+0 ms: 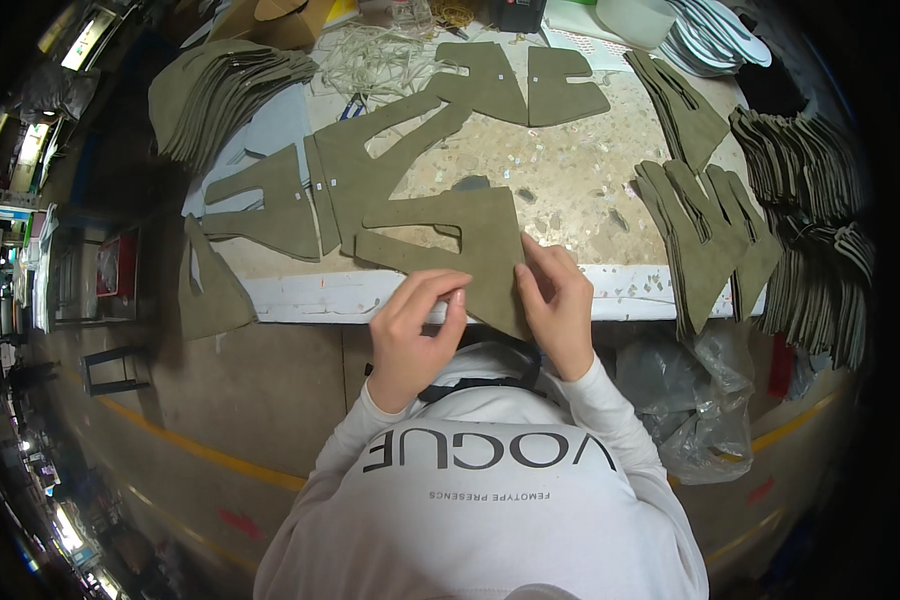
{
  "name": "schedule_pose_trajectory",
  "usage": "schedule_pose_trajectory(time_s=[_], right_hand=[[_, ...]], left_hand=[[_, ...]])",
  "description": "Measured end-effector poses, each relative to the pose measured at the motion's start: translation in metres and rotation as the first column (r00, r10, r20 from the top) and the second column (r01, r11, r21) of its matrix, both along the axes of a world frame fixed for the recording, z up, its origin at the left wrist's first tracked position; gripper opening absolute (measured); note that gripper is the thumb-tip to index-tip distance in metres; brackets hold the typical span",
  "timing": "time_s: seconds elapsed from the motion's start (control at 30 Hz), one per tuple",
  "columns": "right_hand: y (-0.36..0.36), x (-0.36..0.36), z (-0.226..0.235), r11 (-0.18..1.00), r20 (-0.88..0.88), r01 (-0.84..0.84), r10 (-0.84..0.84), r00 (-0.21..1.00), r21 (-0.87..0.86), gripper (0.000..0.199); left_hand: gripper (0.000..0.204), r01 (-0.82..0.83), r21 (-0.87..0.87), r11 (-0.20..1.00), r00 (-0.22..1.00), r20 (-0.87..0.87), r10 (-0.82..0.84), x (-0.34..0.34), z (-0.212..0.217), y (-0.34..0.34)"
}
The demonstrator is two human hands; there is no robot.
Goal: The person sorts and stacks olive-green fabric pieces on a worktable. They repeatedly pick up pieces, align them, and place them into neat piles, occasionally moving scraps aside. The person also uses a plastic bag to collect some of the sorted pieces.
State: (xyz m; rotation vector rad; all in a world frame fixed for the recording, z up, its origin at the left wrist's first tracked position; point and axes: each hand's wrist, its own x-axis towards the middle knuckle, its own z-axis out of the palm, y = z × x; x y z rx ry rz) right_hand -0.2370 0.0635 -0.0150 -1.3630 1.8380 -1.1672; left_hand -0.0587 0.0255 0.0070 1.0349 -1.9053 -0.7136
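At the near edge of the worktable, I have both hands on 1 olive-green cut piece that lies flat and overhangs the white front rim toward my chest. My left hand is curled, fingertips pinched on the piece's lower edge. My right hand is closed down on the piece's right corner, thumb and fingers pressing it against the table. Just behind it, more olive pieces lie spread and overlapping, several carrying small pale squares. A fanned row of like pieces sits to my right, with dark stacks beyond, and another pile at far left.

To do this well, I judge the right hand should keep the corner pinned flat while the left works the edge with fingertips only, so the soft material does not buckle or slide off the rim. Whether something small sits under my left fingertips, I cannot tell.
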Motion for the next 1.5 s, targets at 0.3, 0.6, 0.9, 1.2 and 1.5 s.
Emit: schedule_pose_trajectory(time_s=[0.3, 0.6, 0.9, 1.2, 1.5], right_hand=[[-0.004, -0.003, 0.022, 0.992, 0.833, -0.002, -0.107, 0.543, 0.129, 0.055], [-0.023, 0.011, 0.032, 0.949, 0.85, -0.314, 0.137, 0.509, 0.036, 0.039], [-0.067, -0.036, -0.016, 0.966, 0.365, 0.008, 0.09, 0.927, -0.257, 0.023], [-0.059, -0.041, -0.025, 0.966, 0.367, 0.01, 0.089, 0.926, -0.259, 0.02], [-0.055, -0.044, -0.026, 0.967, 0.362, -0.006, 0.102, 0.927, -0.256, 0.02]], left_hand=[[0.024, 0.075, 0.191, 0.979, 0.989, 0.111, -0.098, -0.006, 0.005, -0.012], [0.03, 0.037, 0.194, 0.98, 0.964, 0.252, -0.086, 0.007, 0.035, -0.042], [0.041, 0.304, -0.094, 0.948, 0.823, 0.528, -0.212, 0.033, 0.124, -0.118], [0.042, 0.156, 0.011, 0.988, 0.983, 0.096, -0.157, 0.117, 0.207, -0.25], [0.044, -0.123, 0.347, 0.93, 0.904, -0.348, 0.249, 0.237, 0.106, -0.323]])
